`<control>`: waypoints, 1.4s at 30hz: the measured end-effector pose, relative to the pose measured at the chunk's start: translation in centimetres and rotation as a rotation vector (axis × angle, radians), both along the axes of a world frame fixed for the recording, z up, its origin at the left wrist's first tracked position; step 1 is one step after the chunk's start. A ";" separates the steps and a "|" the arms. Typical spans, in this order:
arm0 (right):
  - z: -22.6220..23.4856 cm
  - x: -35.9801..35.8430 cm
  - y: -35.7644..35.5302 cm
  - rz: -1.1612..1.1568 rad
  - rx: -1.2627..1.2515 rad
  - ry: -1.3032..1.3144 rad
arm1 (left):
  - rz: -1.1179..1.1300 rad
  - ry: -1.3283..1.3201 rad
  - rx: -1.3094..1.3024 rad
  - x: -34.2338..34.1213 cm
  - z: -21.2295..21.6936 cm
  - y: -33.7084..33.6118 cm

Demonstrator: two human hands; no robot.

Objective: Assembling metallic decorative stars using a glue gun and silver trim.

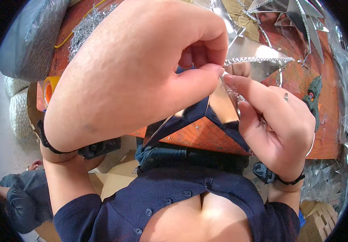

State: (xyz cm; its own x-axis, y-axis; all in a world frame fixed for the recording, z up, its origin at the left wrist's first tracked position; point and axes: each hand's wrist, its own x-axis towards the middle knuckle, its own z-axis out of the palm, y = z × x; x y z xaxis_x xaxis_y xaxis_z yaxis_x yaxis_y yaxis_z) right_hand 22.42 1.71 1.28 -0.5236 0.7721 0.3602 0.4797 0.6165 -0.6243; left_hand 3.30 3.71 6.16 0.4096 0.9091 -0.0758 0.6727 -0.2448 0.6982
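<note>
A shiny mirror-silver star [258, 69] with pointed arms lies in front of me, partly over the table's near edge. Sparkling rhinestone trim [258, 60] runs along one of its ridges. My left hand [153, 60] reaches across the star, thumb and forefinger pinched together at the trim near its centre. What sits between those fingertips is mostly hidden. Close beside them, my right hand [276, 117] grips a star arm, with its forefinger almost touching my left thumb. The left hand covers much of the star's far left side.
On the orange-red table [327, 133], a dark green glue gun [313, 93] lies at right. Another silver star [303, 24] is at the far right. A heap of silver trim [88, 31], an orange tape roll [49, 90] and a grey plastic-wrapped bundle [31, 40] stand left. Another person [27, 197] sits lower left.
</note>
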 end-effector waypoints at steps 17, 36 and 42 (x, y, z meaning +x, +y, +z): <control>0.0 0.2 -0.1 -0.042 -0.024 -0.056 | -0.004 0.007 0.554 -2.0 -2.8 -0.8; -0.6 0.1 -0.4 -0.010 0.057 -0.001 | -0.166 0.238 0.928 -3.1 -5.9 -2.7; -0.5 0.1 -0.4 0.001 0.061 -0.004 | -0.165 0.266 0.965 -3.2 -6.0 -2.6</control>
